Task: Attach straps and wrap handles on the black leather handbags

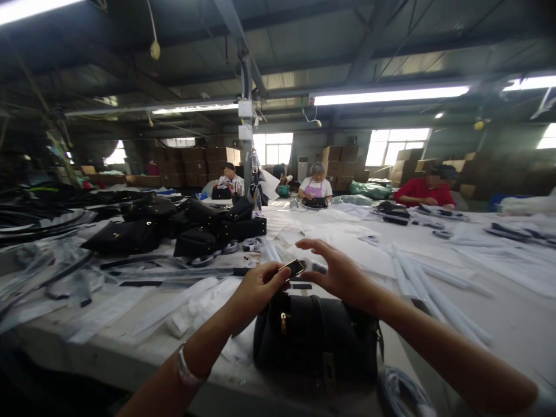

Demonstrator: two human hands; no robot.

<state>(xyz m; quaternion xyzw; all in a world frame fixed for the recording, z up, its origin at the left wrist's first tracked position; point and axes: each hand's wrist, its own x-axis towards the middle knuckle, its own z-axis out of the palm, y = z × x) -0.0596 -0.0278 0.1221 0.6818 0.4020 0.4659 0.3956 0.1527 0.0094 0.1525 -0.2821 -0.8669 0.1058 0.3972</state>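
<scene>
A small black piece with a gold-coloured metal edge (296,268) is pinched between the thumb and fingers of my left hand (264,282). What kind of part it is, I cannot make out. My right hand (336,269) hovers just to its right, thumb and fingers spread, with nothing visible in them. Below both hands a black handbag (299,339) sits at the table's front edge. It has a gold zip pull (284,323) on its left and a metal fitting (328,366) at its front. My right forearm passes over the bag's upper right side.
Black bags (200,223) are heaped on the left of the white table (115,315). Crumpled white wrapping (204,304) lies left of the handbag, and a coiled wrapped strap (402,391) to its right. Long white rolls (434,295) lie further right. Several people sit across the table.
</scene>
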